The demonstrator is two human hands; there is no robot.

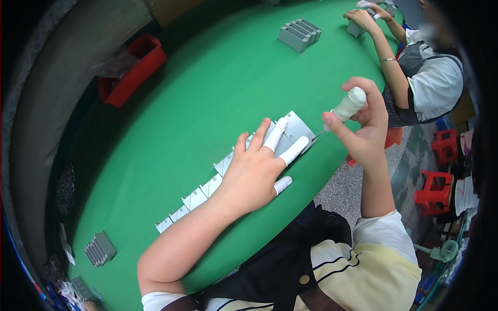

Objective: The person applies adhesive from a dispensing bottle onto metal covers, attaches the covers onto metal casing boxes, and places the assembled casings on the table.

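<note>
My left hand (254, 173) lies with its fingers spread over a row of grey parts (210, 185) on the green table; white covers sit on its thumb and two of its fingers. Under those fingertips is the end grey part (296, 126), a flat-faced piece with small holes. My right hand (369, 129) is closed around a screwdriver-like hand tool (348, 105) with a thick pale handle. Its thin metal shaft points down and left, and the tip meets or nearly meets the end part's right edge. Whether it touches cannot be told.
The green table (223, 78) holds grey slotted stacks at the top (301, 34) and lower left (100, 249). A red bin (132, 72) stands along the left side. At upper right, a co-worker's hands (363, 19) handle a grey part. Red stools (434, 192) stand at right.
</note>
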